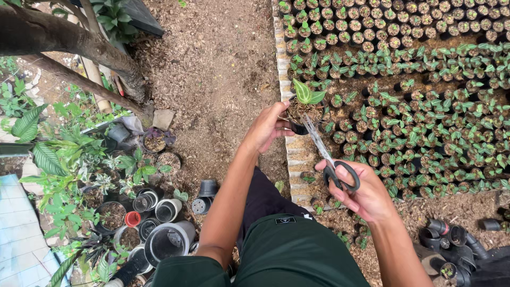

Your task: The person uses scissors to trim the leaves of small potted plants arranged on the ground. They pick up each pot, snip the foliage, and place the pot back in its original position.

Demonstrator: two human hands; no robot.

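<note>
My left hand [267, 127] grips a small black pot [298, 126] filled with brown fibrous soil, out of which a seedling [306, 94] with two striped green leaves grows. My right hand [362, 194] holds black-handled scissors [330, 162], fingers through the loops. The blades are together and point up-left, with the tips touching the soil at the pot's rim. Both forearms reach out over my dark green shorts.
A large bed of small black pots with green seedlings [425, 106] fills the right side, bordered by a corrugated edge [284, 58]. Empty pots [167, 239] and leafy plants [58, 159] crowd the lower left. A tree trunk [64, 42] crosses the upper left. More empty pots [451, 239] lie lower right.
</note>
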